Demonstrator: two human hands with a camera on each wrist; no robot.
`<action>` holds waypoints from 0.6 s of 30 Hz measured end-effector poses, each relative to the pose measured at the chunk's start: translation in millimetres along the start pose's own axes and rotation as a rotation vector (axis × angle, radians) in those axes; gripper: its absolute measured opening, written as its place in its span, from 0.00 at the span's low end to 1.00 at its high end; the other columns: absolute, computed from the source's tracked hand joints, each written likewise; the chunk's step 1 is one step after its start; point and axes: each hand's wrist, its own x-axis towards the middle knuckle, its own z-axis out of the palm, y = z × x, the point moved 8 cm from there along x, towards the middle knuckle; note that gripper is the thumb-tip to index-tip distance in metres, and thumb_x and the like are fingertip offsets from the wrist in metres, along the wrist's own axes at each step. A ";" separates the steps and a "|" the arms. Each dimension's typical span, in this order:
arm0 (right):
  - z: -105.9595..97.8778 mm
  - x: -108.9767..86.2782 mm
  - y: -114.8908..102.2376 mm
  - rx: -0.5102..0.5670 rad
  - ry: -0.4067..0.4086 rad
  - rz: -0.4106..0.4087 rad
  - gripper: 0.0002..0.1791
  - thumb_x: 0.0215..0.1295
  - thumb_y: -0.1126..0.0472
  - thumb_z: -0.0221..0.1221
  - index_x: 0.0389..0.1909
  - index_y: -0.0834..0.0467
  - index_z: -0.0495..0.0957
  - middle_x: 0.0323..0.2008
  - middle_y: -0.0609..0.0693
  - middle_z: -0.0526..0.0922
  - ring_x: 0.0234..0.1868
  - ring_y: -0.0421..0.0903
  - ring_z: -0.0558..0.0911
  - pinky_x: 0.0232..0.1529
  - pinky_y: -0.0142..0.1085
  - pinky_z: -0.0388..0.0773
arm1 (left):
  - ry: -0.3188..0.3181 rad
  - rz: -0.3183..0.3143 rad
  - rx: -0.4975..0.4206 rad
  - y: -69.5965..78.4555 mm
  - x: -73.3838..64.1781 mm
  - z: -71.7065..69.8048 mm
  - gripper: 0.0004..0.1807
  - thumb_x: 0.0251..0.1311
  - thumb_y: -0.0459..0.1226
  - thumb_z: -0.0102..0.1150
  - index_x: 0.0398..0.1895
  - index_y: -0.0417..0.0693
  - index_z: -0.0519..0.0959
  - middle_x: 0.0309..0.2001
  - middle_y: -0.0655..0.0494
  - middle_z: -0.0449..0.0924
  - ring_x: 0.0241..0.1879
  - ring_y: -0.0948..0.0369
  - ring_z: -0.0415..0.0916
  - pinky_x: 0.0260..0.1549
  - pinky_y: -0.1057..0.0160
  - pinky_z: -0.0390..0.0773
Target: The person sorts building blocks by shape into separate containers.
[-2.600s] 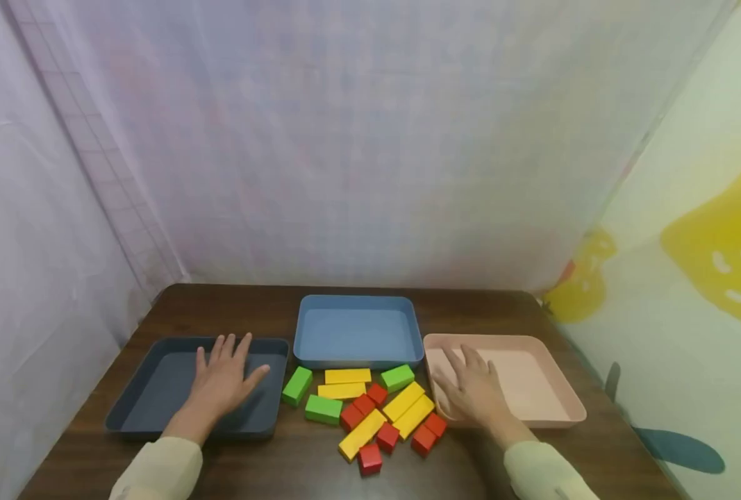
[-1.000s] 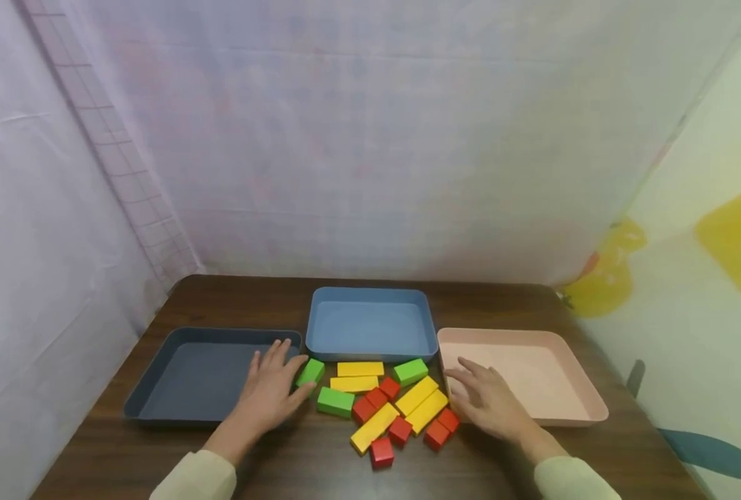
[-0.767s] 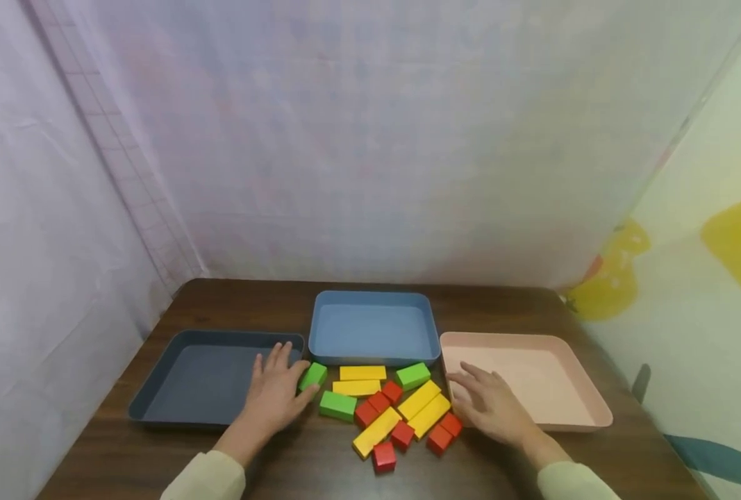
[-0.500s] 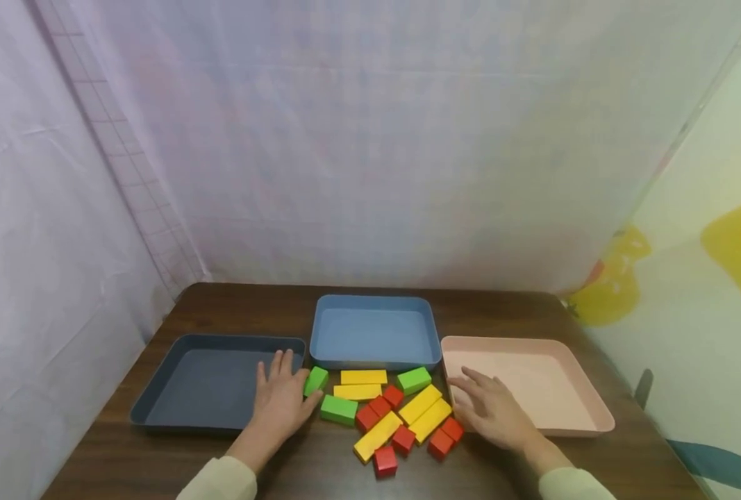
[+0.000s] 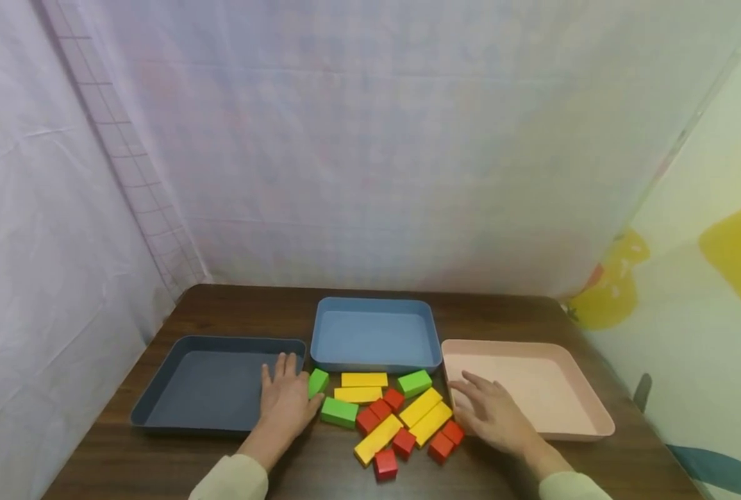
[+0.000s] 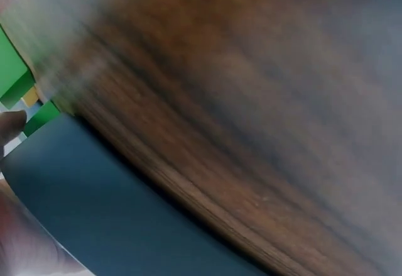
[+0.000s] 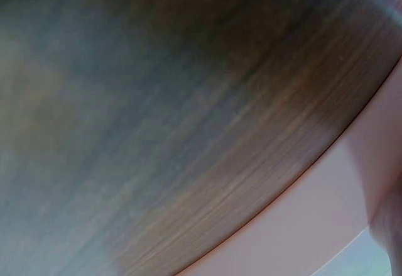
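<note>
In the head view my left hand (image 5: 287, 403) is over the right edge of the dark blue tray (image 5: 198, 417), its fingers extended. It partly covers a green block (image 5: 319, 381), and its thumb points toward a second green block (image 5: 340, 412). The left wrist view has a fingertip (image 6: 11, 125) close to a green block (image 6: 43, 119) beyond the tray wall. My right hand (image 5: 492, 413), fingers loosely bent and holding nothing, hovers at the left rim of the pink tray (image 5: 585, 423). Several yellow blocks (image 5: 378, 439) and red blocks (image 5: 385, 464) lie between the hands.
A light blue tray (image 5: 376, 367) stands behind the blocks, between the other two trays. Near its front right corner lies a third green block (image 5: 415, 383). All of it sits on a dark wooden table (image 5: 483, 305), with a pale curtain (image 5: 370, 173) behind.
My left hand has moved right, from over the middle of the dark tray to its right edge beside the green blocks. My right hand stays near the pink tray's left side. The view has shifted slightly.
</note>
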 end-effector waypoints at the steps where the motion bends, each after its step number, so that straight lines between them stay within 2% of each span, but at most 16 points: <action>1: 0.0 -0.1 0.3 0.000 -0.001 0.000 0.26 0.65 0.47 0.62 0.61 0.54 0.79 0.63 0.63 0.74 0.62 0.64 0.73 0.62 0.69 0.59 | 0.011 0.002 0.002 0.9 0.0 -1.3 0.30 0.59 0.55 0.66 0.54 0.40 0.82 0.69 0.35 0.63 0.72 0.39 0.53 0.68 0.33 0.49; 5: 0.1 -0.2 0.8 0.006 -0.008 0.015 0.26 0.66 0.47 0.61 0.61 0.53 0.79 0.63 0.63 0.74 0.62 0.64 0.74 0.62 0.69 0.59 | 0.077 0.020 -0.019 3.8 -1.1 -6.0 0.26 0.55 0.52 0.69 0.46 0.39 0.84 0.64 0.34 0.68 0.69 0.38 0.58 0.66 0.33 0.53; 9: -0.1 0.2 -1.1 0.002 -0.008 0.008 0.25 0.66 0.47 0.61 0.61 0.54 0.79 0.63 0.63 0.75 0.61 0.64 0.74 0.62 0.68 0.60 | 0.157 0.028 -0.088 4.5 -3.4 -10.9 0.21 0.52 0.47 0.70 0.39 0.38 0.85 0.61 0.35 0.71 0.66 0.38 0.61 0.64 0.32 0.56; 15: 0.1 -0.8 -2.0 0.004 -0.003 0.006 0.25 0.66 0.47 0.60 0.61 0.53 0.79 0.63 0.63 0.74 0.61 0.64 0.74 0.62 0.68 0.60 | 0.300 0.030 -0.261 2.6 -7.0 -26.5 0.18 0.48 0.42 0.71 0.38 0.38 0.86 0.58 0.36 0.74 0.63 0.39 0.66 0.61 0.34 0.62; 18: 0.9 -1.0 -0.9 0.009 -0.013 0.019 0.26 0.67 0.46 0.60 0.62 0.53 0.78 0.64 0.63 0.74 0.62 0.64 0.74 0.63 0.68 0.59 | 0.340 0.017 -0.312 0.3 -5.9 -36.1 0.17 0.48 0.42 0.72 0.38 0.39 0.86 0.57 0.38 0.75 0.60 0.40 0.68 0.57 0.37 0.67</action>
